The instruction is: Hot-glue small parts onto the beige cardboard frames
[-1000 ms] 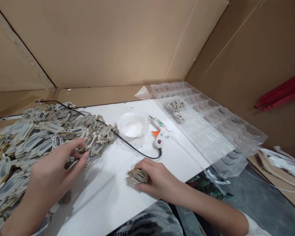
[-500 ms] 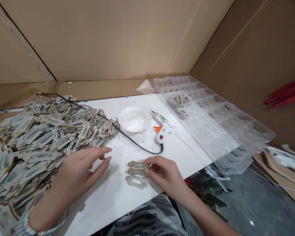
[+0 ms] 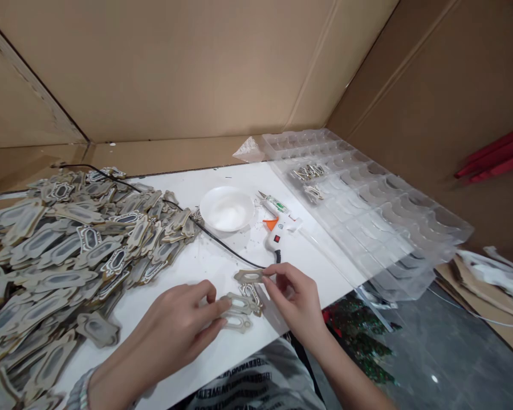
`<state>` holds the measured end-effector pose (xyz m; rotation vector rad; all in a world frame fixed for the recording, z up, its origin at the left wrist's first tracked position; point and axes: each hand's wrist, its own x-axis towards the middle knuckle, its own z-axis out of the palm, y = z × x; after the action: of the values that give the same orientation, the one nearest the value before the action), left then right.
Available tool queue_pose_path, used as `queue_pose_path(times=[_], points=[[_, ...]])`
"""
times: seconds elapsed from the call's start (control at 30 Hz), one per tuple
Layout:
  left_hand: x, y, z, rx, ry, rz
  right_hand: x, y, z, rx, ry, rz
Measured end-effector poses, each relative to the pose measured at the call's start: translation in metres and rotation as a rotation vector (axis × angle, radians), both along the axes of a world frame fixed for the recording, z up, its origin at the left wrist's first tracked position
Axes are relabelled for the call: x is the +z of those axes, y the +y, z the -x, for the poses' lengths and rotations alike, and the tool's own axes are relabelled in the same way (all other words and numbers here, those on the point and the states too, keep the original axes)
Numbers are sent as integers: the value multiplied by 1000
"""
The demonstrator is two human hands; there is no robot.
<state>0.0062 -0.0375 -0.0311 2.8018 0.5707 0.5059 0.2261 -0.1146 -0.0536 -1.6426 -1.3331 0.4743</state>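
Note:
My right hand [image 3: 297, 296] pinches the end of a small grey-beige frame-shaped plate [image 3: 243, 278], held almost level above the white tabletop. Close by, the thumb and fingers of my left hand [image 3: 188, 319] close on the left ends of a second frame-shaped plate [image 3: 238, 304] and a third one [image 3: 240, 323] lying below it. Between the hands a plate with a raised white pattern [image 3: 252, 293] lies slanted, partly covered by the others. The plates have elongated openings and scalloped outlines.
A large heap of similar plates [image 3: 64, 250] covers the left side. Behind the hands stand a white bowl [image 3: 209, 210] and a glue gun [image 3: 277, 233] with a black cord [image 3: 222, 245]. Clear compartment trays [image 3: 359, 228], some holding small metal parts [image 3: 308, 172], line the right.
My left hand has moved right from beside the heap to the plates. The small group of plates has spread apart, and my right hand has lifted one slightly up and away.

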Motion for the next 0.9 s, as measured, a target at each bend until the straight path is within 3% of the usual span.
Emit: queue_pose_path(times=[0.33, 0.47, 0.63, 0.8, 0.9], points=[[-8, 6, 7, -6, 37, 4, -7, -19, -14, -199, -71, -67], [-8, 12, 11, 17, 8, -22, -11, -25, -16, -78, -219, -54], [-7, 17, 13, -4, 31, -28, -12, -28, -12, -38, -418, -182], [-10, 15, 10, -35, 32, -28, -6, -29, -5, 305, -619, -220], [-11, 12, 10, 1, -9, -32, -9, -30, -5, 390, -704, -215]])
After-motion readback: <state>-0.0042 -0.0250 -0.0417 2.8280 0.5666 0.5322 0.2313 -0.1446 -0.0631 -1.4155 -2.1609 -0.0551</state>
